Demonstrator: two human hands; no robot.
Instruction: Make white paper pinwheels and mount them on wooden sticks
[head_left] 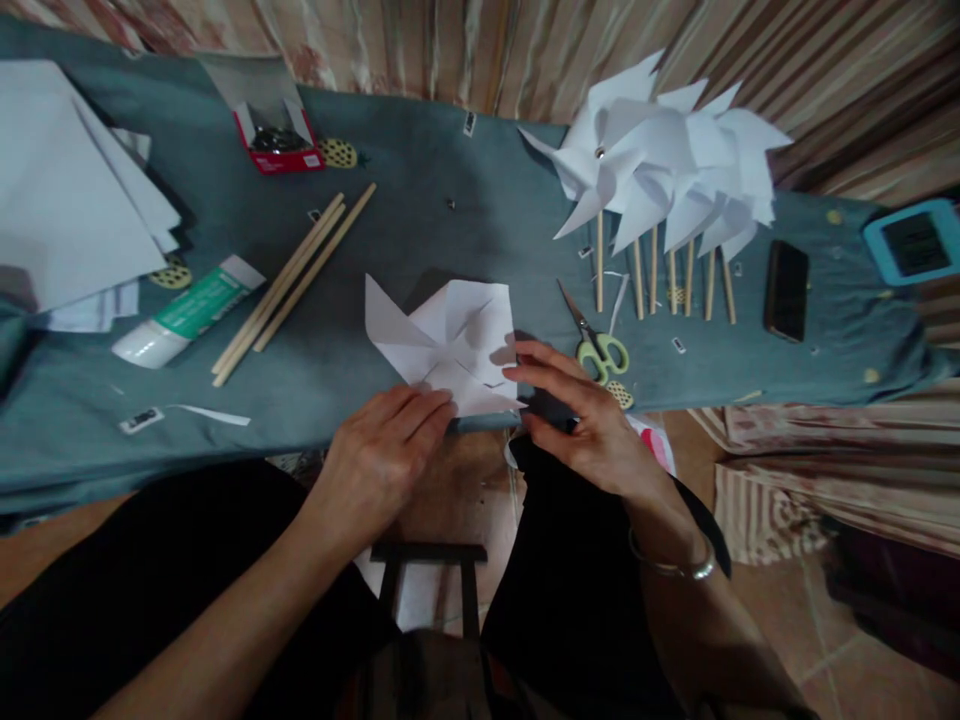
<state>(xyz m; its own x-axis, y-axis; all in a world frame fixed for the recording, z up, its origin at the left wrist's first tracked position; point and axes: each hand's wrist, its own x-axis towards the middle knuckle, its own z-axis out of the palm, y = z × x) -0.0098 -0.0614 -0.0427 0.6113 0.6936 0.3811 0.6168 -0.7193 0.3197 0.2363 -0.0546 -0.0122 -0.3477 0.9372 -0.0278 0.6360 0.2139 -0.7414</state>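
A partly folded white paper pinwheel [465, 325] lies near the front edge of the cloth-covered table. One blade curls up at its left, while the right part is flatter with cut lines. My left hand [394, 445] is closed on its lower edge, fingers together over the paper and thumb hidden. At the right edge, my right hand [581, 410] is open, its fingertips touching the paper and its thumb apart below, near the lower right corner. Scissors with green handles [600, 350] lie just beyond my right hand.
Finished pinwheels on sticks [675, 160] overlap at the back right. A phone [787, 290] and a blue-framed device [915, 243] lie farther right. On the left are wooden sticks [300, 280], a glue tube [187, 312], a red box of small metal pieces [281, 145] and paper sheets [71, 190].
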